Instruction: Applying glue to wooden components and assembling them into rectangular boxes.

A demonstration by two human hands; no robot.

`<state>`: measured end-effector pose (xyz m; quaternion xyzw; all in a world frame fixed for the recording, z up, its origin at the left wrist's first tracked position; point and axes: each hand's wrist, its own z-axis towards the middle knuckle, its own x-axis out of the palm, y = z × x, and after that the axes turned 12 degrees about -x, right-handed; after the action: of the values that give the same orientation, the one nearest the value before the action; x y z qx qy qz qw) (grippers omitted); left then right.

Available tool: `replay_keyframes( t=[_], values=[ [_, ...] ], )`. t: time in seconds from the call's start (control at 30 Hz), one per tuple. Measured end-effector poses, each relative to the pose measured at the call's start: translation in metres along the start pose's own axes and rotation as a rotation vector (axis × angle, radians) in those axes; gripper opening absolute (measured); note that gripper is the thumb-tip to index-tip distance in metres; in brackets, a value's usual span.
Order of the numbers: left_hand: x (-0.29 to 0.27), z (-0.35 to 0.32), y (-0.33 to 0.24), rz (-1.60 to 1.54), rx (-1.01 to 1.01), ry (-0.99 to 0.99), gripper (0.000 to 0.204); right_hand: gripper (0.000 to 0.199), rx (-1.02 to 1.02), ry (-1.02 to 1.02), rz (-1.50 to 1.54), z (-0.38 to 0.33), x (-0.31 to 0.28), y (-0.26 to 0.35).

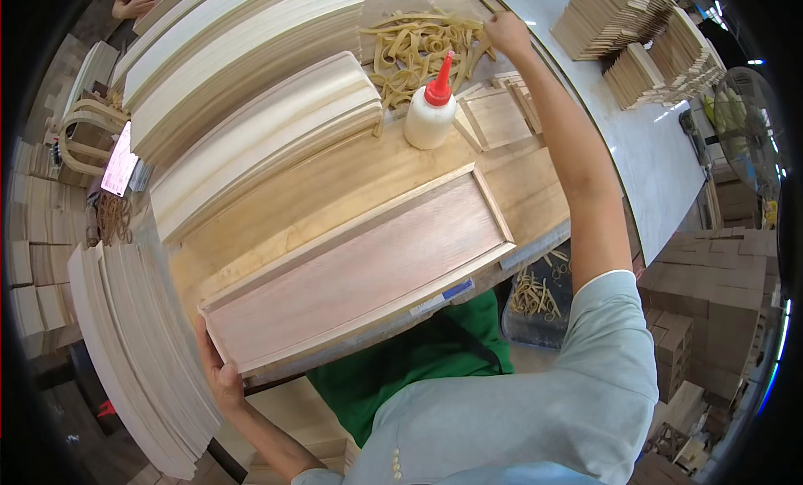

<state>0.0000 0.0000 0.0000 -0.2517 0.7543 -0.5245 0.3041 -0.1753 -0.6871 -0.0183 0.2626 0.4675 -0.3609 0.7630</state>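
Observation:
A long, shallow wooden tray (360, 272) with a thin raised rim lies slantwise on the workbench. My left hand (224, 380) grips its near left corner, thumb on the near side and fingers along the end. My right arm reaches far across the bench. There my right hand (508, 35) is closed at the edge of a pile of flat tan rubber bands (422, 54), and a band seems to hang from its fingers. Between the tray and the pile stands a white glue bottle (430, 121) with a red nozzle.
Stacked pale boards (268, 142) fill the bench's far left, and more long boards (138, 351) stand at left. Small wooden pieces (502, 117) lie right of the bottle. Stacked slats (619, 25) sit on a pale table. A dark bin (539, 305) holds loose bands.

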Motion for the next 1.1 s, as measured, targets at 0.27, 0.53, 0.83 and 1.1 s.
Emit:
replay_keyframes(
  t=[0.27, 0.53, 0.83, 1.1],
  values=[
    [-0.005, 0.005, -0.004, -0.102, 0.114, -0.010, 0.110, 0.027, 0.070, -0.204, 0.424, 0.031, -0.086, -0.023],
    [0.022, -0.046, -0.040, 0.018, 0.291, -0.804, 0.025, 0.035, -0.230, -0.181, 0.779, -0.056, -0.233, -0.014],
    [0.192, -0.058, -0.123, 0.040, 0.649, -0.166, 0.059, 0.009, -0.224, 0.390, 1.208, -0.285, -0.295, 0.181],
    [0.076, -0.052, -0.081, -0.334, 0.039, 0.459, 0.031, 0.021, -0.484, 0.773, 1.145, -0.281, -0.269, 0.138]
  ],
)
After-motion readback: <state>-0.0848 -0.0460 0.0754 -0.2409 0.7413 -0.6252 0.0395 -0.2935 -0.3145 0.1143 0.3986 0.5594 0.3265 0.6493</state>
